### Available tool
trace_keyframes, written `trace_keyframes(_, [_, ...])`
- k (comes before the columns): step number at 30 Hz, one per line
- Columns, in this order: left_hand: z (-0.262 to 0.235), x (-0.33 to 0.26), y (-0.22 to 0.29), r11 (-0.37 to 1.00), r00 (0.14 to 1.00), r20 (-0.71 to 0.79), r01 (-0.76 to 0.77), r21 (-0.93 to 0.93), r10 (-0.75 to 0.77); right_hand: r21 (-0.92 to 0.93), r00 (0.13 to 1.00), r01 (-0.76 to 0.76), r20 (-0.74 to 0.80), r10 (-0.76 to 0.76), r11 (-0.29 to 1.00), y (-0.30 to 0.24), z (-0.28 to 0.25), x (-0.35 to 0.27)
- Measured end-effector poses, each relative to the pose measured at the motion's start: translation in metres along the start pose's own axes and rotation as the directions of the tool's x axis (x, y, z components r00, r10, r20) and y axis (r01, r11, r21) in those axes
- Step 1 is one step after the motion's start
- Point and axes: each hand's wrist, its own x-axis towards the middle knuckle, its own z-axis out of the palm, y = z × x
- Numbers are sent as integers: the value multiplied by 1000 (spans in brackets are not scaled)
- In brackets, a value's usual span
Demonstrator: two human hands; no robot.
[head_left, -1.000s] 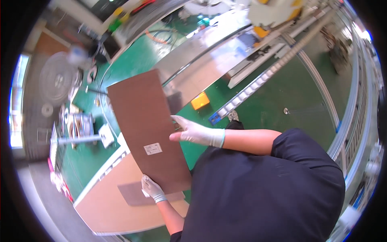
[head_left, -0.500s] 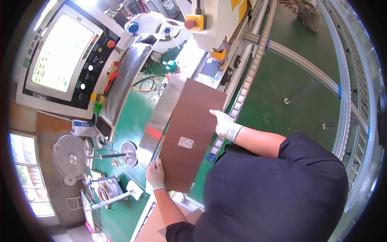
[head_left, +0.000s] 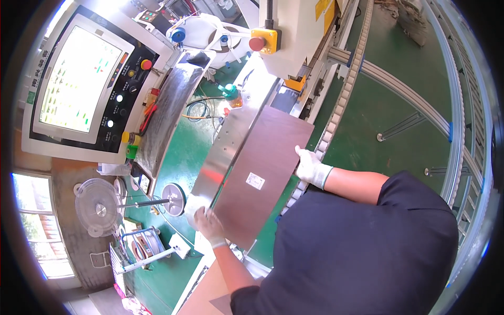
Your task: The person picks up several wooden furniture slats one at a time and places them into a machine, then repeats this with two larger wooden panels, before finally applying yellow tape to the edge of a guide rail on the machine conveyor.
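A long brown flat board [head_left: 262,157] with a small white label slants across the middle, its far end beside the machine bed. My right hand [head_left: 313,169], in a white glove, grips the board's right edge, thumb on top and fingers out of sight beneath. My left hand [head_left: 210,227], gloved too, is at the near left corner, overlapping the board's edge and a shiny metal strip [head_left: 218,157]. Its fingers are slightly smeared, so whether they still hold the board cannot be made out.
A control panel with a lit screen [head_left: 79,79] stands at left, a fan [head_left: 98,207] below it. A red emergency button [head_left: 257,43] hangs from the machine. Beside the strip is a green-topped bottle [head_left: 231,96]. A roller track [head_left: 336,113] and curved rails [head_left: 407,86] run along the right.
The view has shifted a little. The board has moved slightly right and lies closer along the metal strip. My left hand has changed its hold at the near corner; my right hand keeps its grip.
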Motion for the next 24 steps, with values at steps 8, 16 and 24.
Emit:
trace_keyframes(8, [13,-87,3,915,918,153,326,236,-367,-234,991,-123,25,132,964,-28,28,-40])
trace_keyframes(16, [39,-49,18,917,930,176,261,301,-322,-417,992,-15,108,66,909,-43,-9,23])
trace_keyframes(24, [92,-20,71,960,964,121,213,183,-237,-289,942,292,252,-222,912,-107,-6,48])
